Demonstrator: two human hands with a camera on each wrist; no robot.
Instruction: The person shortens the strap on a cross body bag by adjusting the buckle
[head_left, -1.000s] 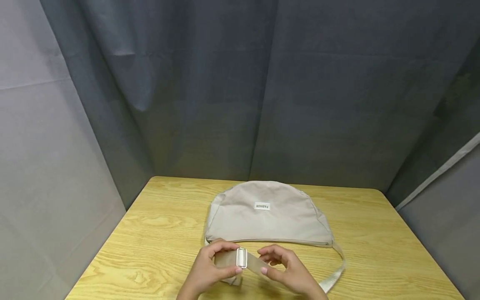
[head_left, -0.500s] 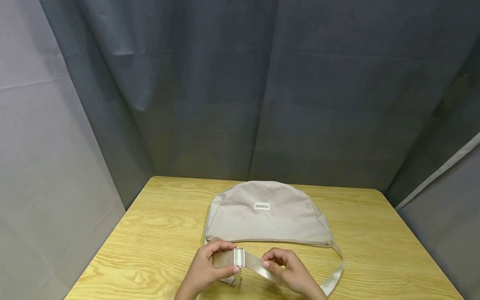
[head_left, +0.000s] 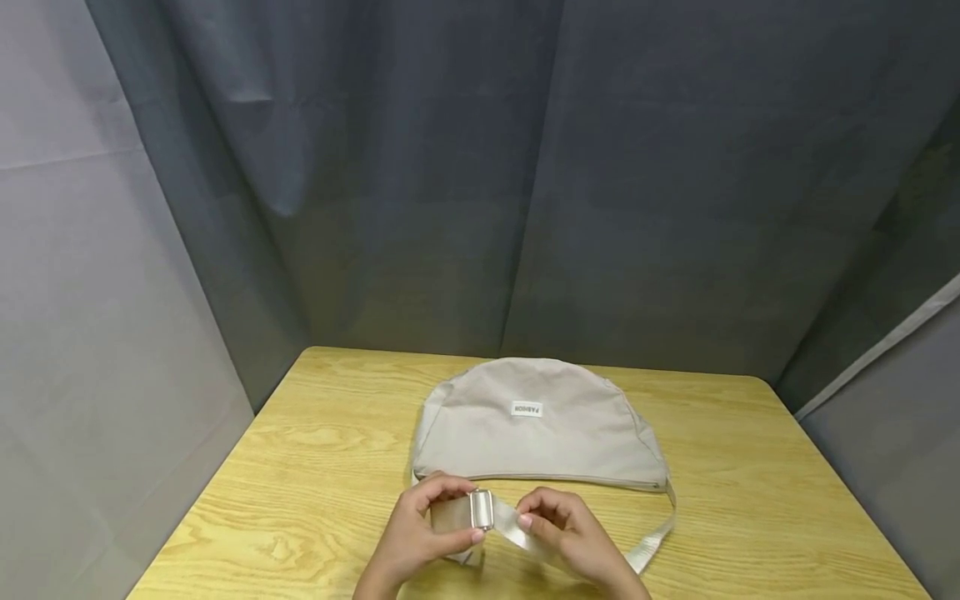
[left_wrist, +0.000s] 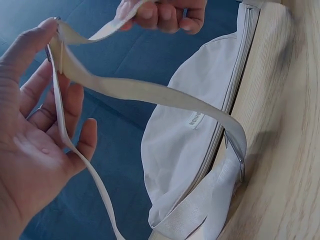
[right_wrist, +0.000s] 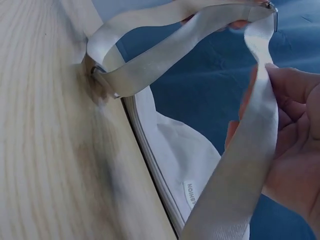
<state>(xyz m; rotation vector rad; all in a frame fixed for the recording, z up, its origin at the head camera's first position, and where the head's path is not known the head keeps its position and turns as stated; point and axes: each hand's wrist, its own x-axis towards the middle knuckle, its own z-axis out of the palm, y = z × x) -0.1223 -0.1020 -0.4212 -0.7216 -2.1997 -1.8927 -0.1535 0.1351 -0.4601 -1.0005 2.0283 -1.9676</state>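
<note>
Beige bag: the bag (head_left: 540,446) lies on the tabletop, its curved side away from the person and its straight zip (head_left: 540,479) edge towards them.
White label: the label (head_left: 527,408) sits on the bag's upward face and reads FASHION, upside down from the person's side.
Strap: the strap (head_left: 508,525) is joined to the bag; from its right corner a length hangs down and curves in towards the person, while a raised stretch crosses in front of the zip edge.
Metal buckle: the buckle (head_left: 482,509) is threaded on the strap, held up on the person's side of the bag, left of its middle.
Left hand: the left hand (head_left: 420,529) grips the buckle, thumb at its lower edge and fingers at its upper edge, in front of the bag's left half.
Right hand: the right hand (head_left: 567,533) pinches the strap between thumb and fingers, in front of the bag's right half.
Metal ring: the ring (left_wrist: 242,172) is on the strap, near the bag's left end.
Wood-grain tabletop: the tabletop (head_left: 315,467) extends past both ends of the bag.
Dark curtain: the curtain (head_left: 405,183) hangs behind the bag.
</note>
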